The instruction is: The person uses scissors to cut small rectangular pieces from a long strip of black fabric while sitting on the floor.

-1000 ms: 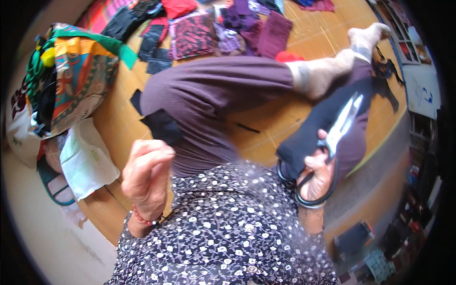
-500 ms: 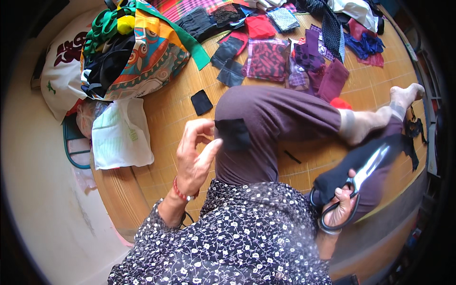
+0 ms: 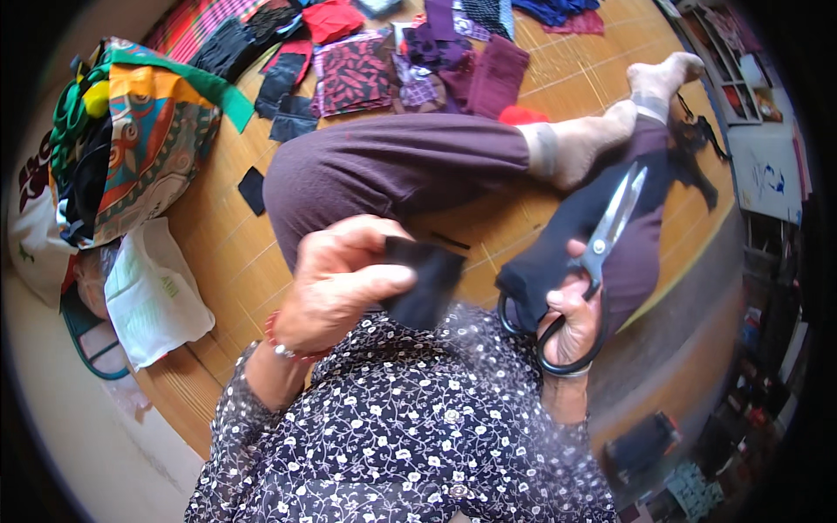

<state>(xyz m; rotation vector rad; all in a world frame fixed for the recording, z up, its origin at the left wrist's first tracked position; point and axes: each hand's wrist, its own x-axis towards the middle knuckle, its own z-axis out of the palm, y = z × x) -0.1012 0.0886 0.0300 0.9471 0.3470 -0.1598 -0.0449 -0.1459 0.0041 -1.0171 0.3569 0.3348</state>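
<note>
My left hand [image 3: 336, 283] pinches a small black fabric square [image 3: 425, 283] by its left edge, raised over my lap. At my right side, my right hand [image 3: 573, 327] is wrapped around the black handles of large scissors [image 3: 602, 244]. The silver blades point up and away to the right and look nearly closed. Under the scissors, a larger piece of black cloth [image 3: 558, 240] lies across my right leg. Another black square [image 3: 252, 191] rests on the mat beyond my bent left knee. Between my legs lies a thin black strip [image 3: 450, 241].
Folded cloth pieces, among them a red-and-black patterned stack [image 3: 353, 77] and a maroon one [image 3: 499, 74], lie across the far mat [image 3: 602, 52]. A colourful bag [image 3: 153, 131] stuffed with fabric and a white plastic bag [image 3: 157, 292] are at the left. Black scraps [image 3: 693, 161] lie by my right foot.
My left hand has closed on the black square, which lay against my left thigh before, and lifted it toward me. The whole view has swung to the right. The right hand still holds the scissors.
</note>
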